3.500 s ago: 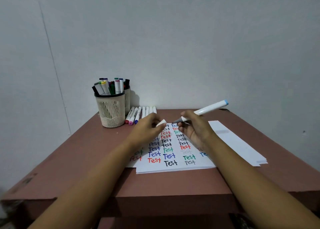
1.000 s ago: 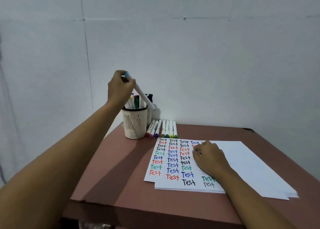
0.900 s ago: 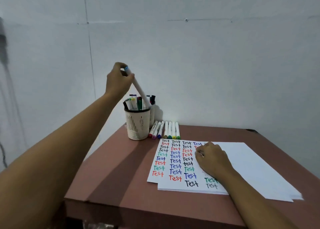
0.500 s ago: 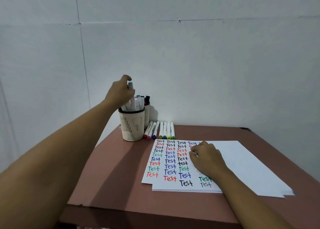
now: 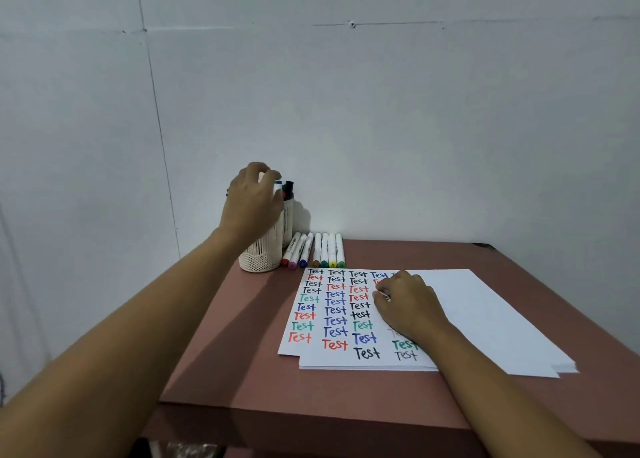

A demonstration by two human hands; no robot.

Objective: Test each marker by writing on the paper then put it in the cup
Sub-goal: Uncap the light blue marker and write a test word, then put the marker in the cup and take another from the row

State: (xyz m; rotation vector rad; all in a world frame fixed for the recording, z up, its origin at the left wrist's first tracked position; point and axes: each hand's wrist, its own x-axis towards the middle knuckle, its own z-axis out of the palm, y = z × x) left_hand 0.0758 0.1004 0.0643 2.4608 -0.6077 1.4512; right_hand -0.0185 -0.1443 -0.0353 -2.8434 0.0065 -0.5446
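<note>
L hand [image 5: 251, 203] sits over the mesh cup [image 5: 259, 260] at rear-left of table [image 5: 242, 353], fingers curled round the top of a white marker [image 5: 278, 189] standing in the cup. Loose markers [image 5: 320, 249] lie in a row just right of the cup, next to the paper [image 5: 332, 319]. R hand [image 5: 407, 307] rests on the paper w/ fingers curled under; cannot tell whether it holds anything.

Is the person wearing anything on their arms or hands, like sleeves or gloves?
No. The left forearm and right forearm are bare as far as the picture shows: no sleeves, gloves, watch or bracelet on the left hand or the right hand. A tiny dark speck beside the left hand is too small to identify.
</note>
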